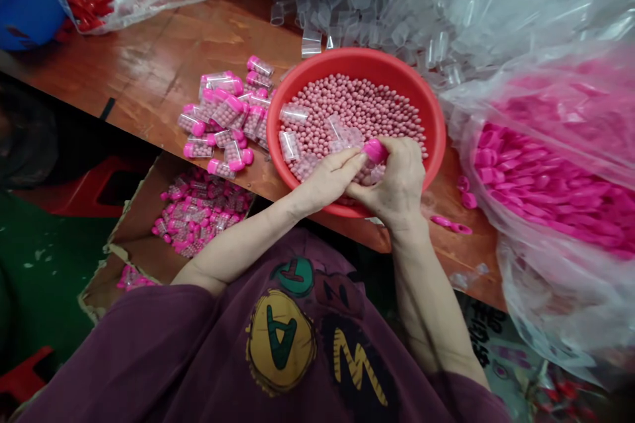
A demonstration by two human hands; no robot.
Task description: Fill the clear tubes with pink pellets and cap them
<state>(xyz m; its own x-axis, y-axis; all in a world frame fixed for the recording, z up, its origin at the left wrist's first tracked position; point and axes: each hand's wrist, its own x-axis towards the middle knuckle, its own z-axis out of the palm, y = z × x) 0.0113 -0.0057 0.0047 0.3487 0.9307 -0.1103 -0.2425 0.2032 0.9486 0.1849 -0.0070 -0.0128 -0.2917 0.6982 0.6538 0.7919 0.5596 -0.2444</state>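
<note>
Your left hand (330, 178) and right hand (397, 178) meet over the near rim of the red basin (431, 112) of pink beads (357, 106) on the desk (163, 73). Left fingers clamp a clear tube (350, 140); right fingers pinch the pink cap (376, 150) onto it. The tube looks light, slick and thin-walled (probably crushable), so grip its middle gently. Capped tubes (223, 119) lie left.

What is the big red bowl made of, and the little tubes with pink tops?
The red bowl looks like smooth plastic: its rim is glossy and evenly coloured. The little tubes seem to be clear plastic, since the pink balls show through, and their pink caps look like shiny plastic too.
</note>
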